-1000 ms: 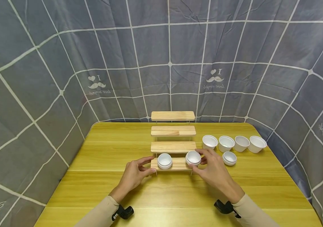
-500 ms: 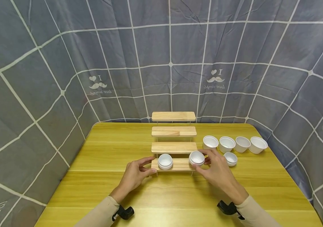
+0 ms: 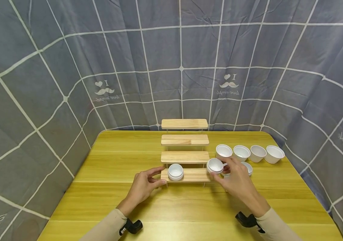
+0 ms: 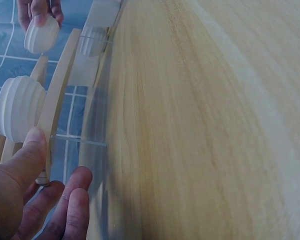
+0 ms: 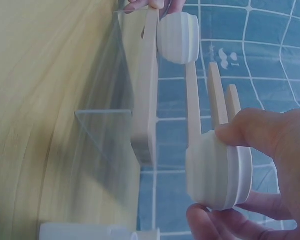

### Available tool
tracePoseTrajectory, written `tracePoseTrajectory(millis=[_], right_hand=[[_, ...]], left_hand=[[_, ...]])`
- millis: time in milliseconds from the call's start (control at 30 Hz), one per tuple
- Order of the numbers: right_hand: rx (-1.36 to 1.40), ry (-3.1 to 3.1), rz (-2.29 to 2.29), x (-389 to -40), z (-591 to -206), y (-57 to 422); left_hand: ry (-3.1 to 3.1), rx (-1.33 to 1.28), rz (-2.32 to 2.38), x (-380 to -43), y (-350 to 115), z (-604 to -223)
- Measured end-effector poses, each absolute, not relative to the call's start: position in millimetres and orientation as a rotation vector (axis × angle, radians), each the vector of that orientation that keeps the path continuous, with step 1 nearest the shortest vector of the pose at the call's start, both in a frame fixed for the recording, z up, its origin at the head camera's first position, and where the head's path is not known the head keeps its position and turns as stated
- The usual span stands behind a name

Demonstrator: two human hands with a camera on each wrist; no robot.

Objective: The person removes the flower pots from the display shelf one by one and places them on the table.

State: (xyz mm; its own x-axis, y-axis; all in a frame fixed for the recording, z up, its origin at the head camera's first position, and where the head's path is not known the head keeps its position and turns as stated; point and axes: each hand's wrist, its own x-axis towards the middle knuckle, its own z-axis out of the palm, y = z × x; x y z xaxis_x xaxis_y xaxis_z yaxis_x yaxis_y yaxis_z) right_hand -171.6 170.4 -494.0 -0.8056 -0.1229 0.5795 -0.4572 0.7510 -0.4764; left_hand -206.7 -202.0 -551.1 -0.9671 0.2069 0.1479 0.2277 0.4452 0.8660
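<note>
A tiered stand with several pale wooden shelves stands mid-table; its lowest shelf is nearest me. My left hand grips that shelf's left end, thumb above and fingers below in the left wrist view. Beside the thumb, a small white ribbed cup sits upright on the shelf. My right hand pinches a second white ribbed cup between thumb and fingers. It is held off the shelf, by its right end, slightly tilted. Whether each cup is single or a nested stack I cannot tell.
Several larger white tubs, the leftmost tub among them, stand in a row right of the stand. Another small white cup is partly hidden behind my right hand. A grey checked curtain surrounds the wooden table.
My right hand has moved right, carrying its cup from the lowest shelf to just off its right end. The left hand and the other cup have stayed in place.
</note>
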Motion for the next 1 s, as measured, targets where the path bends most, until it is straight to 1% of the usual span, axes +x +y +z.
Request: tracePoseTrajectory(millis=[1000], right_hand=[[0.254,-2.436,0.792,-172,-495,209]], left_hand=[[-2.655,-0.395,-1.570,-207,-202,-550]])
